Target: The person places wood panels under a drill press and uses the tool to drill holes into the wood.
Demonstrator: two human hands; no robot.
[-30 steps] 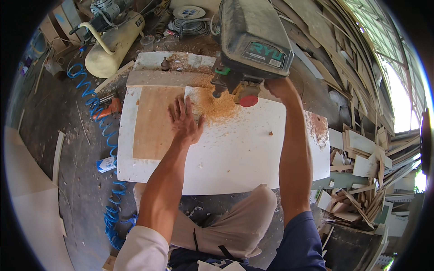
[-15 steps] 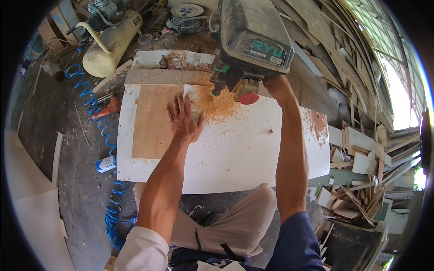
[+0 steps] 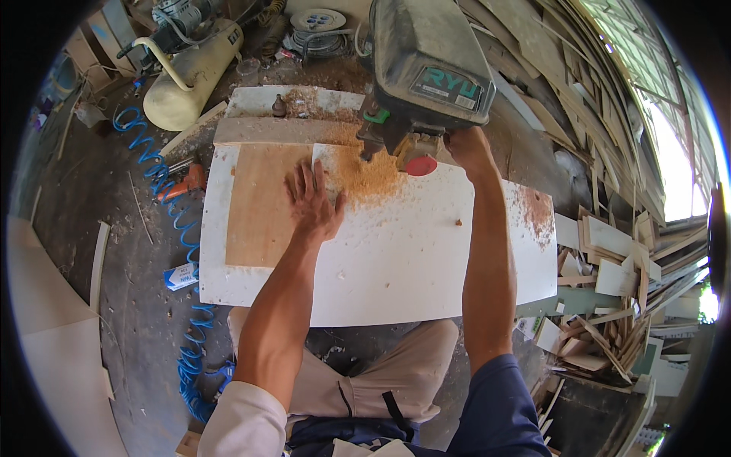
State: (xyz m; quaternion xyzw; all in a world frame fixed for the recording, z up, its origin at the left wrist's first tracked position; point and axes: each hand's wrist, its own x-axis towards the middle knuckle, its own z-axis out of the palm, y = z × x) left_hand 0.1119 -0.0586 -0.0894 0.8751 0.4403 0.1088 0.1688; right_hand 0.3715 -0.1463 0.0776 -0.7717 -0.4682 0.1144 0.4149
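My left hand (image 3: 312, 202) lies flat with its fingers spread, pressing on the right edge of a light brown wood panel (image 3: 266, 206). That panel rests on a larger white board (image 3: 388, 274). Over the board stands a drill press (image 3: 430, 68) with a dusty grey-green head. Its chuck (image 3: 368, 152) points down into a heap of orange wood shavings (image 3: 373, 179), just right of my left fingertips; the shavings hide the bit's tip. My right hand (image 3: 474, 152) is closed at the right side of the head, round a feed handle mostly hidden from view. A red disc (image 3: 420, 166) sits below the head.
A cream air compressor (image 3: 190, 76) stands at the far left, with a coiled blue hose (image 3: 164, 175) running down the left side. An orange power tool (image 3: 185, 181) lies on the floor beside the board. Stacked offcuts (image 3: 601, 259) line the right. A small dark bottle (image 3: 279, 106) stands behind.
The whole view has shifted slightly. Both hands keep nearly the same places, the left on the panel and the right at the drill press.
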